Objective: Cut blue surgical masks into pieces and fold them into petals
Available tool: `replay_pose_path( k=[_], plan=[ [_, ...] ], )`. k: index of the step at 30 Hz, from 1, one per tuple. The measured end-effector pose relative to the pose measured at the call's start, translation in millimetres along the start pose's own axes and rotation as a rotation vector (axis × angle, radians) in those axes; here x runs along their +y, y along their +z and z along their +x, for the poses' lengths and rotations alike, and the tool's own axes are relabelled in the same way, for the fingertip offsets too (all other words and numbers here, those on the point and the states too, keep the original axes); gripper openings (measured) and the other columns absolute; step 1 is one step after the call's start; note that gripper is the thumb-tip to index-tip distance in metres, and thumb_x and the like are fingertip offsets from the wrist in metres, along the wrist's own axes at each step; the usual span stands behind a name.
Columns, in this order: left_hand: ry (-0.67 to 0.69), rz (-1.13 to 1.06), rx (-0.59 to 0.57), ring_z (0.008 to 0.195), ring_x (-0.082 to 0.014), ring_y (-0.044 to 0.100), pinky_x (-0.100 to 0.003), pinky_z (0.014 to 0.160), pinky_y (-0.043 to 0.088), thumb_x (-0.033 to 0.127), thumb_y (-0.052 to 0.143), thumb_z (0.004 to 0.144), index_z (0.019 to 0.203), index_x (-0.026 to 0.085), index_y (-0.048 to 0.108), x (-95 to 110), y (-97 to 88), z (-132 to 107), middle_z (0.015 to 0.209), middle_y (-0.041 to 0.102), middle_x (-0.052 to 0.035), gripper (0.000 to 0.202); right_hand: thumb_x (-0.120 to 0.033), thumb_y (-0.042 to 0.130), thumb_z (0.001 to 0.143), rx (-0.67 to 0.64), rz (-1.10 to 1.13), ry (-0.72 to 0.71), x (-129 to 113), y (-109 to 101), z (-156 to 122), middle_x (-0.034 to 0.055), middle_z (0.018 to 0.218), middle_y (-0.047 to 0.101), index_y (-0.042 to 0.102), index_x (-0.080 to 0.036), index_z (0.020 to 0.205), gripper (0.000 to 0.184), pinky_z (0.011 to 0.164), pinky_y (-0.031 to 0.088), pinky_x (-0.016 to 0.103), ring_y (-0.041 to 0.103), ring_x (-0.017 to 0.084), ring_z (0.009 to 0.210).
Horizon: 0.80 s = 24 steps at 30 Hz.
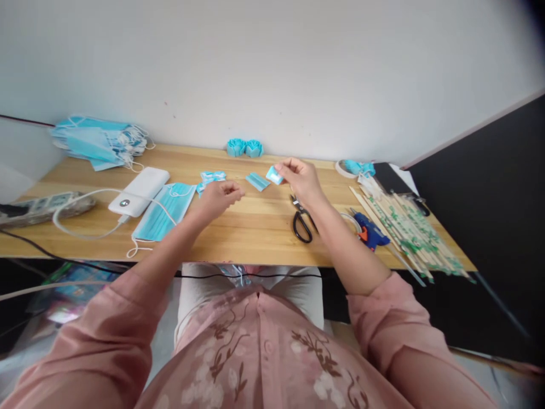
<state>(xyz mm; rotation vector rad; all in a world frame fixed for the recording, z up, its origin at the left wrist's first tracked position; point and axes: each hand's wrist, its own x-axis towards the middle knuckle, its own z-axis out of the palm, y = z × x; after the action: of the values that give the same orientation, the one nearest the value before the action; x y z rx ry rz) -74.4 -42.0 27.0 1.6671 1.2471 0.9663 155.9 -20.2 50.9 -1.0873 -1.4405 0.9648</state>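
Observation:
Between the thumb and fingers of my right hand (300, 179) is a small folded piece of blue face mask (274, 175), held just above the table. A flat cut piece of blue mask fabric (258, 182) lies beside it. My left hand (219, 199) hovers to the left with its fingers curled together; whatever may be in them is too small to make out. Behind that hand lie several small blue and white mask pieces (209, 177). Black-handled scissors (302, 218) rest under my right forearm. Two blue fabric flowers (244, 147) stand against the wall.
At the back left is a pile of masks (100, 142). A white power bank (139, 192) with a cable lies near a whole mask (165, 213). To the right are a blue glue gun (369, 230), several paper-wrapped chopsticks (404, 227) and a tape roll (344, 169). A power strip (46, 204) sits far left.

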Motion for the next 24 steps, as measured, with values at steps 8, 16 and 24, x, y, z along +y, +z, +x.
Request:
replay_pose_path(
  k=[8, 16, 24],
  plan=[
    [0.011, -0.154, -0.035, 0.062, -0.0107, 0.053, -0.022, 0.053, 0.042, 0.048, 0.073, 0.070, 0.089, 0.016, 0.069, 25, 14.5, 4, 0.079, 0.067, -0.0044, 0.038, -0.050, 0.071, 0.076, -0.120, -0.093, -0.008, -7, -4, -10, 0.0004, 0.072, 0.066, 0.066, -0.019, 0.077, 0.032, 0.064, 0.048, 0.026, 0.058, 0.012, 0.066],
    [-0.032, -0.253, -0.108, 0.055, -0.0082, 0.046, -0.024, 0.054, 0.037, 0.038, 0.072, 0.072, 0.064, 0.016, 0.060, 23, 40.5, 0, 0.060, 0.056, 0.0003, 0.027, -0.054, 0.071, 0.077, -0.097, -0.013, 0.025, 10, 13, -31, -0.0013, 0.063, 0.060, 0.062, -0.019, 0.066, 0.038, 0.061, 0.046, 0.026, 0.054, 0.011, 0.060],
    [-0.078, -0.274, -0.151, 0.055, -0.0085, 0.046, -0.025, 0.056, 0.037, 0.039, 0.073, 0.070, 0.063, 0.017, 0.059, 17, 43.5, 0, 0.059, 0.055, 0.0013, 0.027, -0.071, 0.062, 0.078, -0.149, 0.009, 0.111, 15, 10, -32, 0.0007, 0.070, 0.063, 0.065, -0.020, 0.072, 0.051, 0.066, 0.050, 0.028, 0.058, 0.013, 0.066]
  ],
)
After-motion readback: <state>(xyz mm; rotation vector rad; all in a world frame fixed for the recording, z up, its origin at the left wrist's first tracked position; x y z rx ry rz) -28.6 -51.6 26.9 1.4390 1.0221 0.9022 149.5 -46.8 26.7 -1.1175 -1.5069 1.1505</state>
